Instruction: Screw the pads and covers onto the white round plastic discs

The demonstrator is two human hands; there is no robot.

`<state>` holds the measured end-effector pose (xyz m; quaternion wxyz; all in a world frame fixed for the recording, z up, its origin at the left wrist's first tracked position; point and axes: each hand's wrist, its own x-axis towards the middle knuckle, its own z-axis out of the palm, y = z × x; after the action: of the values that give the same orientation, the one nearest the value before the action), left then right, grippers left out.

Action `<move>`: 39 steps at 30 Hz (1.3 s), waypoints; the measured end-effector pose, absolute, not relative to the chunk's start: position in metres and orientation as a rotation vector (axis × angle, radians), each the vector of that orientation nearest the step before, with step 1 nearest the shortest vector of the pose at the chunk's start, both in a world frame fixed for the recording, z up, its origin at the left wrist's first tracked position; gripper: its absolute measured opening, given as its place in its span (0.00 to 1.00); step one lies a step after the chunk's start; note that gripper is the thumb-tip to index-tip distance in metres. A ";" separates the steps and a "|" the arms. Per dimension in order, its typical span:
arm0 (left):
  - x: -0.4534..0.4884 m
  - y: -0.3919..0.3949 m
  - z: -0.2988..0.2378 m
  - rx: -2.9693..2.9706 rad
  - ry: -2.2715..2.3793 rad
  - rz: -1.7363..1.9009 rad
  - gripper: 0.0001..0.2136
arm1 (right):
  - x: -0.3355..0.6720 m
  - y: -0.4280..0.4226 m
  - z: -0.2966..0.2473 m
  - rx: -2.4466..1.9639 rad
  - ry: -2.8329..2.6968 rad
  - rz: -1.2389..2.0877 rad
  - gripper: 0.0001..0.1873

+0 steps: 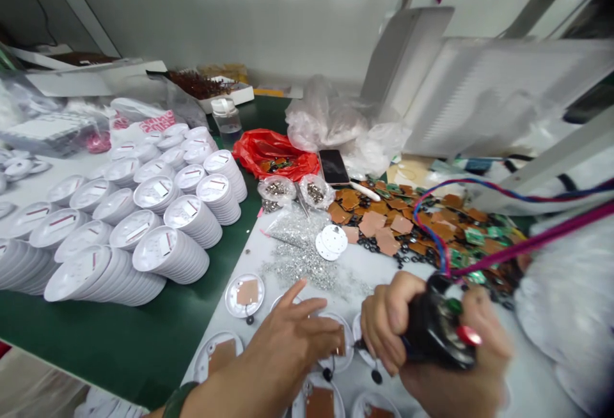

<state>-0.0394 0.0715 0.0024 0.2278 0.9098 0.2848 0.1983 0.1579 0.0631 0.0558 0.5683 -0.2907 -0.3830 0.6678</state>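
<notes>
At the front edge of the desk [144, 341], the left hand [292, 338] presses open-fingered on a white disc [346, 332]; the right hand [391, 319] is clenched around a black screwdriver [434, 332]

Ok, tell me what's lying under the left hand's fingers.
A round white plastic disc with a brown square board in it lies under the left hand. The fingers cover most of both. The right hand grips a black corded power tool beside it.

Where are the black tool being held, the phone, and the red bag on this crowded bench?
black tool [432, 328], head view, on its dark body.
phone [334, 167], head view, middle of its dark screen.
red bag [268, 146], head view, on its crumpled upper side.
</notes>
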 end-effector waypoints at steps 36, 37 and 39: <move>-0.041 0.057 -0.049 2.806 0.814 0.708 0.10 | 0.162 0.075 0.079 -0.705 -0.904 1.290 0.32; -0.041 0.057 -0.051 2.818 0.819 0.716 0.11 | 0.162 0.080 0.077 -0.706 -0.893 1.280 0.30; -0.041 0.056 -0.054 2.841 0.812 0.721 0.13 | 0.159 0.089 0.066 -0.718 -0.890 1.265 0.28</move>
<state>-0.0408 0.0561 -0.0537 0.0500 0.9330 0.2666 0.2366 0.1593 0.0894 0.0656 0.6579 -0.3172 -0.3931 0.5587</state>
